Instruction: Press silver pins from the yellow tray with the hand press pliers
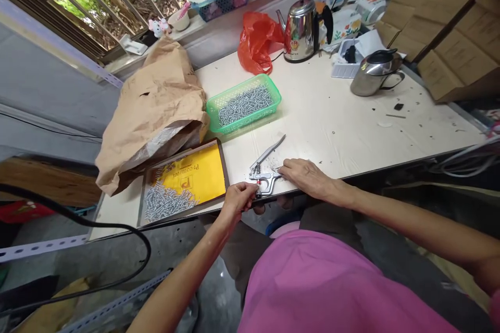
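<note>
A silver hand press [267, 177], with a long lever, a spring and a curved frame, sits at the table's front edge. Its lever stands raised, apart from the frame. My left hand [239, 197] is closed in a pinch at the press's jaw end; what its fingertips hold is too small to make out. My right hand [300, 173] lies low over the table, its fingers drawn together at the frame's far end; their tips hide whatever they pinch. Small silver springs [167, 203] lie heaped in a shallow tray [225, 166] with a yellow sheet, left of my left hand.
Behind the press, a green basket [275, 91] holds many similar silver springs [246, 106]. A large brown paper bag [152, 99] stands at the left. Farther back are a red plastic bag [255, 44], a kettle [300, 31] and a steel jug [373, 75]. Cardboard [453, 26] leans at right.
</note>
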A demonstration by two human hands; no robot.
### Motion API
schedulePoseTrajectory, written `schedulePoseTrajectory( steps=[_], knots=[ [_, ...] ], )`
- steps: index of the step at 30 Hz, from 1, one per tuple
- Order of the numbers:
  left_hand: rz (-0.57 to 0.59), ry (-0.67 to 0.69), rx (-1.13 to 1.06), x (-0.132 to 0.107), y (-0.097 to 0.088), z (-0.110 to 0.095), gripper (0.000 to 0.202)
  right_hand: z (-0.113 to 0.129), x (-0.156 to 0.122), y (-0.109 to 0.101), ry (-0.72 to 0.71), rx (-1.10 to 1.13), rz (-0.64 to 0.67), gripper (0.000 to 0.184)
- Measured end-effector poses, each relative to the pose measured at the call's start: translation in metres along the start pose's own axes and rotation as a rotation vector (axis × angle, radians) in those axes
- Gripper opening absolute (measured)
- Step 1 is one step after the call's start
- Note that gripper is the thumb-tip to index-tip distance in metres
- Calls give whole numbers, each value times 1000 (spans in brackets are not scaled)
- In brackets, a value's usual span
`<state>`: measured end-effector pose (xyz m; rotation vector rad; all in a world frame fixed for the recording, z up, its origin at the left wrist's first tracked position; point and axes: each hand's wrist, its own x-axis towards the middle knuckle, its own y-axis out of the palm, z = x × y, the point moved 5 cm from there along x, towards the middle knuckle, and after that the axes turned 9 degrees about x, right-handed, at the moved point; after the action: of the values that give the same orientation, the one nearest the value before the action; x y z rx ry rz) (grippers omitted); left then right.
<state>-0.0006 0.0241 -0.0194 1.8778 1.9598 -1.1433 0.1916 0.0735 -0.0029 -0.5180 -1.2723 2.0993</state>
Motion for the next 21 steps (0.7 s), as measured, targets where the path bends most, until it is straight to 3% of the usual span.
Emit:
schedulePoseTrajectory(
  steps=[9, 21],
  knots=[
    [18, -31, -8, 7, 0, 4, 32, 3, -1, -5, 17, -34, 20, 10],
    [126, -69, 32, 11, -1, 2, 33, 5, -2, -6, -11, -12, 0, 9]
  ],
)
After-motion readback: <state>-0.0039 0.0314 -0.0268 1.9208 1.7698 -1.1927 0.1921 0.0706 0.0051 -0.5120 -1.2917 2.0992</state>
